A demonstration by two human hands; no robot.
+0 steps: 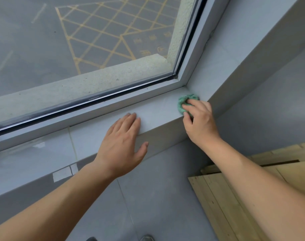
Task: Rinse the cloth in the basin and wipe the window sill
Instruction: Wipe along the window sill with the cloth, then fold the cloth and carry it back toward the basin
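Pressing the bunched green cloth (186,103) into the far right corner of the window sill (157,108), the right hand (200,122) clenches it to scrub, while the left hand (124,145), fingers spread and empty, lies flat on the sill beside it, probably for support.

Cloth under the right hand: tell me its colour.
Green. The cloth shows in the head view, bunched under the right hand in the sill's corner.
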